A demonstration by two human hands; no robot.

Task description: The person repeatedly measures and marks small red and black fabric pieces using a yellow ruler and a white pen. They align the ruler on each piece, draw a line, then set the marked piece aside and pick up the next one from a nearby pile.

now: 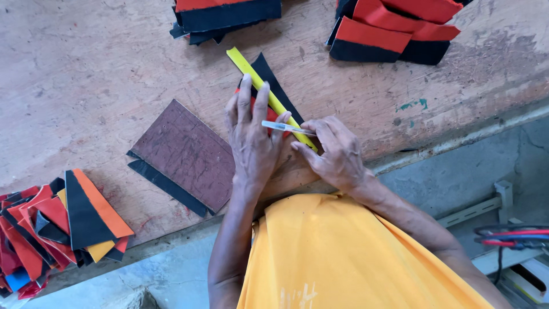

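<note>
My left hand point(251, 137) lies flat with fingers spread on a yellow ruler point(243, 64), pressing it onto a black and red fabric piece point(270, 73) on the wooden table point(103, 74). My right hand point(334, 153) grips a clear pen-like tool point(280, 126), its tip resting against the ruler's edge beside my left thumb. Most of the red part of the fabric is hidden under my left hand.
A brown rectangular board point(189, 153) lies on a black piece left of my hands. Stacks of red and black cut pieces point(229, 14) point(394, 28) sit at the far edge. A pile of red, black and orange pieces point(57, 226) lies at the left. Cables point(512, 237) hang at the right.
</note>
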